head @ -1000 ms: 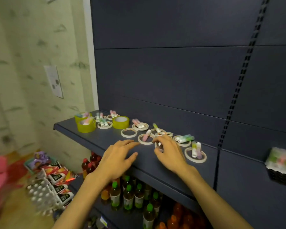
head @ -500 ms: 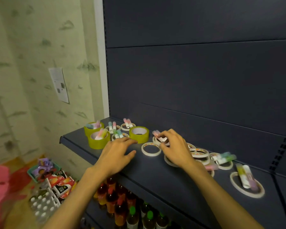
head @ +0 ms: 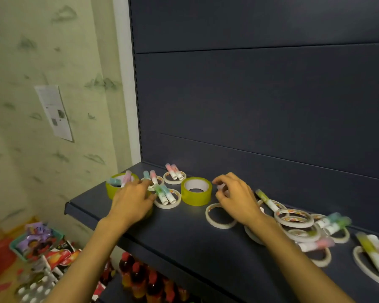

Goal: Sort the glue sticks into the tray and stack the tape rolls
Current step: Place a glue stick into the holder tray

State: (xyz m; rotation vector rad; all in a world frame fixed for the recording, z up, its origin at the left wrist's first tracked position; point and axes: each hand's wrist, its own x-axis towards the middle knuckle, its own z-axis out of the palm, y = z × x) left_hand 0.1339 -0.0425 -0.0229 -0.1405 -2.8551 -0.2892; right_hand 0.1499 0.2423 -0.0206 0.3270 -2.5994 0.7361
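1. A dark shelf [head: 184, 232] is seen with tape rolls and glue sticks scattered along it.
2. The left hand [head: 131, 200] is laid over the shelf's left end, fingers loosely spread and reaching among the glue sticks there; whether anything is grasped cannot be told.
3. A yellow tape roll [head: 116, 186] is partly hidden behind that hand, with glue sticks propped in its core.
4. A pair of glue sticks [head: 165, 194] is laid across a thin white tape roll [head: 167, 204] just beside the left fingers.
5. A second yellow tape roll [head: 196, 191] is stood between the 2 hands.
6. The right hand [head: 236, 200] is held with fingers curled, and a small pale object appears pinched at the fingertips; it is too blurred to identify.
7. An empty white ring of tape [head: 220, 216] is partly covered by the right wrist.
8. More white rolls [head: 293, 218] and glue sticks [head: 334, 223] are overlapped to the right.
9. Bottles [head: 140, 278] are stocked on the shelf below.
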